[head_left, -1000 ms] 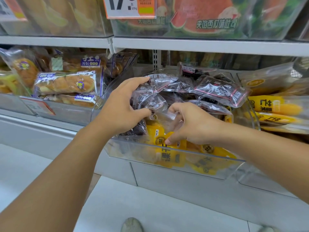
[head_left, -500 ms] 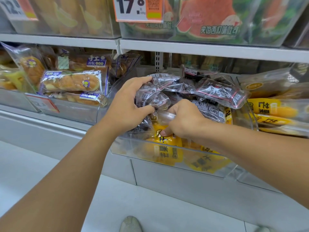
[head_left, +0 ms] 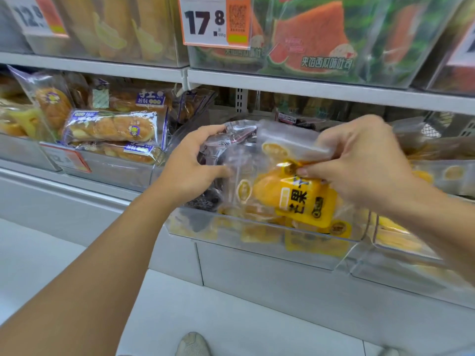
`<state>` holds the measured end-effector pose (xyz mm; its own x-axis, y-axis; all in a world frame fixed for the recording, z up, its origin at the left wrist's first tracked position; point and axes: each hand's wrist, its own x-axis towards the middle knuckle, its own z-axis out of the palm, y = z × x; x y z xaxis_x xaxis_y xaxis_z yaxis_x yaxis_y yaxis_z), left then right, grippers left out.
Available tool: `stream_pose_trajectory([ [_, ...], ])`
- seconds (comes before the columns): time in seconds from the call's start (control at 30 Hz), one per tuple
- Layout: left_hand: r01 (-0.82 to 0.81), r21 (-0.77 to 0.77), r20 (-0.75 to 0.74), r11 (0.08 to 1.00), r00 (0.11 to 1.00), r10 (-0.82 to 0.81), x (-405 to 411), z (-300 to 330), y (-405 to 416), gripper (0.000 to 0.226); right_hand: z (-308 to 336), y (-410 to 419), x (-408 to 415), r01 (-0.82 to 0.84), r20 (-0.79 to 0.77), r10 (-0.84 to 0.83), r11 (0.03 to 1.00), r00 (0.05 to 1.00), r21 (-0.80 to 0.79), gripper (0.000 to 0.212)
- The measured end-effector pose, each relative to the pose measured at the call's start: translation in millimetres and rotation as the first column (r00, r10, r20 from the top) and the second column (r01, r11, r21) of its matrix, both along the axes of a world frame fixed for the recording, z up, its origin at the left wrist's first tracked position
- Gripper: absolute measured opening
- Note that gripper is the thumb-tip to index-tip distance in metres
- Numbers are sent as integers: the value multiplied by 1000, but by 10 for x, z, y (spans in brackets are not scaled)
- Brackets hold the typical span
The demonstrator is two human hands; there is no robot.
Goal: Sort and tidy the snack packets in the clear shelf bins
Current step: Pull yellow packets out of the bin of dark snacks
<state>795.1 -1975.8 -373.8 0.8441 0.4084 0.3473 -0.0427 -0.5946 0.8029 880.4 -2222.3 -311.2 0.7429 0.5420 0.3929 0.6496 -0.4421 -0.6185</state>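
Note:
A clear shelf bin (head_left: 270, 249) in front of me holds dark packets at the left and back and yellow mango packets along the bottom. My right hand (head_left: 359, 165) pinches the top of a yellow mango packet (head_left: 290, 191) and holds it lifted above the bin's front. My left hand (head_left: 190, 165) grips a bunch of dark packets (head_left: 226, 142) at the bin's left side, fingers curled over them. The dark packets further back are mostly hidden behind the raised packet.
A bin of bread packets (head_left: 113, 129) stands to the left. Another clear bin (head_left: 416, 253) with yellow packets sits to the right. The upper shelf carries watermelon toast bags (head_left: 316, 47) and a price tag (head_left: 213, 21). My shoe (head_left: 192, 345) shows below.
My right hand has pulled a yellow mango packet up out of the bin and raised it to the right. My left hand stays on the dark packets.

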Motion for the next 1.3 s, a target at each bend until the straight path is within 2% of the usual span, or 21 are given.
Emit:
stream_pose_trajectory([
  [0.13, -33, 120, -16, 992, 999, 36, 27, -51, -94, 85, -39, -316, 115, 42, -176, -3, 975, 984, 219, 23],
  [0.23, -64, 287, -42, 956, 996, 79, 25, -53, -128, 93, -103, -484, 97, 101, -303, 36, 901, 952, 423, 21],
  [0.33, -76, 523, -121, 849, 979, 163, 55, -38, -196, 108, -64, -585, 122, 103, -280, 54, 849, 958, 518, 17],
  [0.4, -84, 600, -150, 796, 965, 215, 80, -3, -280, 110, -11, -638, 152, 98, -255, 59, 821, 965, 562, 19],
  [0.47, -76, 638, -86, 766, 982, 169, 90, 32, -364, 103, 8, -709, 179, 108, -255, 62, 792, 965, 601, 19],
  [0.57, -35, 594, 117, 803, 992, -43, 90, 115, -542, 69, -34, -838, 217, 150, -298, 55, 770, 953, 620, 19],
  [0.6, -13, 574, 142, 819, 986, -84, 89, 143, -608, 61, -55, -879, 226, 169, -323, 56, 762, 945, 625, 20],
  [0.63, 11, 554, 134, 833, 986, -102, 86, 176, -682, 62, -72, -914, 228, 188, -350, 63, 749, 934, 635, 24],
  [0.73, 83, 468, 15, 880, 995, -102, 112, 190, -849, 92, -122, -988, 243, 202, -386, 106, 711, 917, 674, 46],
  [0.83, 144, 279, -35, 949, 990, -140, 166, 169, -1013, 105, -168, -1048, 242, 226, -411, 128, 672, 903, 705, 46],
  [0.93, 203, 65, 17, 977, 979, -204, 232, 215, -1241, 97, -150, -1145, 281, 277, -445, 107, 649, 889, 709, 29],
  [1.0, 230, -86, 71, 969, 972, -224, 268, 274, -1401, 90, -134, -1257, 355, 315, -457, 86, 614, 885, 724, 27],
  [1.07, 262, -171, 138, 950, 961, -241, 316, 353, -1591, 78, -158, -1420, 444, 353, -456, 33, 585, 889, 730, 28],
  [1.2, 308, -164, 259, 937, 930, -260, 514, 462, -2037, 61, -206, -1839, 555, 398, -429, -107, 619, 897, 677, 24],
  [1.3, 271, -88, 263, 958, 934, -240, 715, 423, -2354, 59, -186, -2172, 622, 426, -405, -203, 677, 892, 600, 17],
])
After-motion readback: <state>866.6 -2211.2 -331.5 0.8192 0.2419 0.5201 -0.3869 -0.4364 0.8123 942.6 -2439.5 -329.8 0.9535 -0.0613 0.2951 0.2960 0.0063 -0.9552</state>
